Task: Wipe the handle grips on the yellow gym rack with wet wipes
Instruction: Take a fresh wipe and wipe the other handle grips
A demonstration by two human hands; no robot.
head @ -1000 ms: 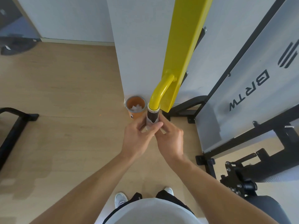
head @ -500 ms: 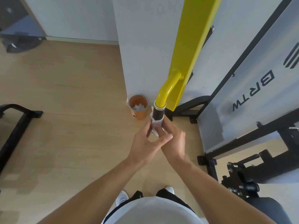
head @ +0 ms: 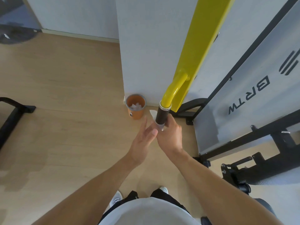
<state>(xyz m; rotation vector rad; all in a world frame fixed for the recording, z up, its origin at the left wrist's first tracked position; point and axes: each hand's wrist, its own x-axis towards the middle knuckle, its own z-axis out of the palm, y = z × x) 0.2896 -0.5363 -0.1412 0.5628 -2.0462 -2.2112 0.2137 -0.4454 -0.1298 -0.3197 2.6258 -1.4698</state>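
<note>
Head view, looking down. A black handle grip (head: 161, 115) ends a bent yellow tube on the yellow gym rack (head: 201, 51), right of centre. The right hand (head: 170, 137) curls round the near end of the grip and holds a white wet wipe (head: 153, 113), a corner of which shows to the left of the grip. The left hand (head: 142, 140) lies just beside the grip, fingers straight and relaxed, holding nothing. An orange bin (head: 136, 106) with crumpled wipes stands on the wooden floor (head: 65, 111) to the far left of the grip. Judged stage: wiping of this grip under way; whether other grips remain cannot be told.
</note>
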